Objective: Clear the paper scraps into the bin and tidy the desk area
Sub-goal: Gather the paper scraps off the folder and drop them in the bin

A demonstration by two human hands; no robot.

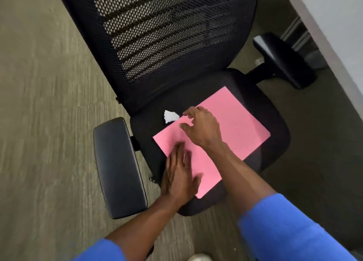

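Pink sheet (235, 123) lying on the black chair seat (275, 113). Left hand (179, 174) pressed flat and open on its near corner; right hand (202, 129), fingers spread and empty, beside a white paper scrap (170, 116) at the sheet's far edge.

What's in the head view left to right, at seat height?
Left armrest → left hand → white paper scrap → right hand → pink sheet → right armrest.
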